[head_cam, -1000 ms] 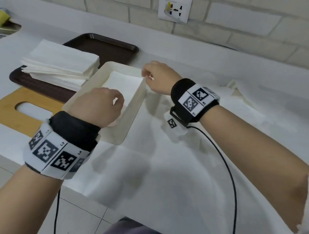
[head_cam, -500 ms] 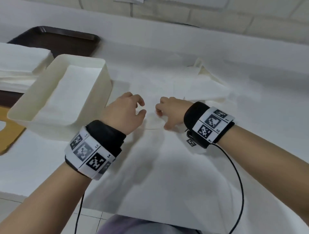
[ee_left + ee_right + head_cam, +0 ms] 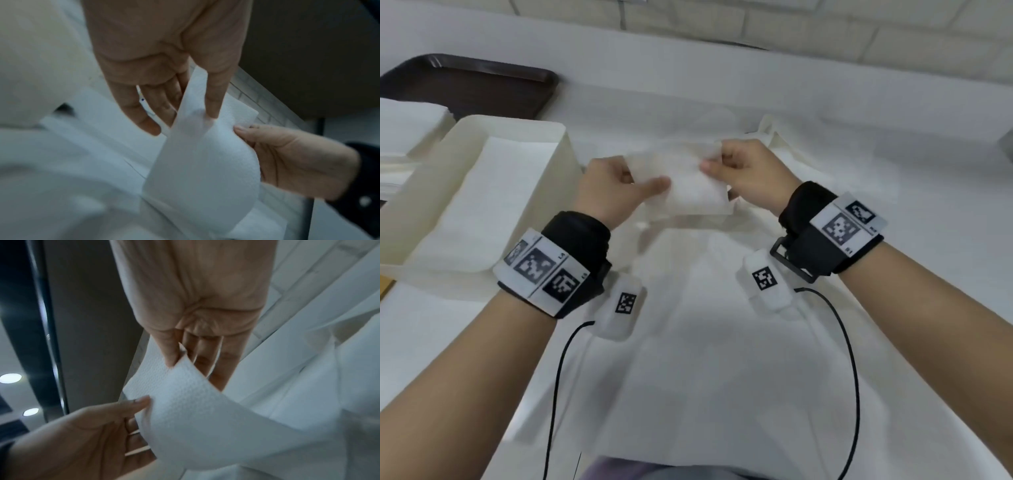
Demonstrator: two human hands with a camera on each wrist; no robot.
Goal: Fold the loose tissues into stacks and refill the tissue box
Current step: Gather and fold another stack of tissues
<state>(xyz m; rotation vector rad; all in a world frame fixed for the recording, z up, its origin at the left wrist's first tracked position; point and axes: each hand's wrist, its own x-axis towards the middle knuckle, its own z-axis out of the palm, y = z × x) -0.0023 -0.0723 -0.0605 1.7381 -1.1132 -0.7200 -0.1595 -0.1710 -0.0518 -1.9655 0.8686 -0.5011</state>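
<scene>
White tissue [image 3: 690, 186] is hanging pinched between the left hand [image 3: 613, 190] and right hand [image 3: 751, 171], fold unfinished. Left of them, the box [image 3: 551, 128] is holding some tissues already; loose ones beyond the hands are seemingly still waiting.

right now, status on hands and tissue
Left hand and right hand both pinch one tissue, lifted off table. Tissue box open at left. Nothing blocking.
</scene>
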